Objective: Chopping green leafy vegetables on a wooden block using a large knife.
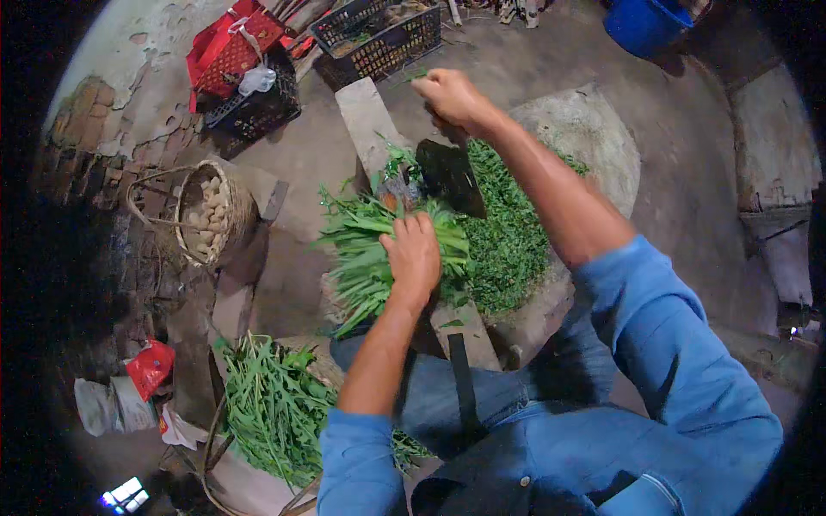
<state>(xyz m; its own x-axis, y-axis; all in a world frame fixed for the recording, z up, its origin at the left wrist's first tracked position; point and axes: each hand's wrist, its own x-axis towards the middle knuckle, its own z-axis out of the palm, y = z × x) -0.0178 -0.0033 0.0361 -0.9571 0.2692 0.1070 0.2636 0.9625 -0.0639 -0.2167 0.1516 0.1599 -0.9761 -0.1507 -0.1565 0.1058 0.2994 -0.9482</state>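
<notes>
My left hand [414,255] presses down on a thick bundle of leafy green stalks [361,251], which lies across a narrow wooden board [369,116]. The cut ends of the stalks point right. Above and to the right, my right hand [455,100] grips a dark, broad-bladed cleaver [452,179] by its handle, which my fingers mostly hide. The blade hangs just beyond the bundle's right side. Finely chopped greens [506,258] are heaped to the right of the board, on a pale woven sheet or sack [587,129].
Whole leafy greens [277,406] lie in a pile at lower left. Left of the board stands a wicker basket [239,216] of tan lumps. Black plastic crates [387,48], a red bag [239,55] and a blue bucket [648,29] stand farther off.
</notes>
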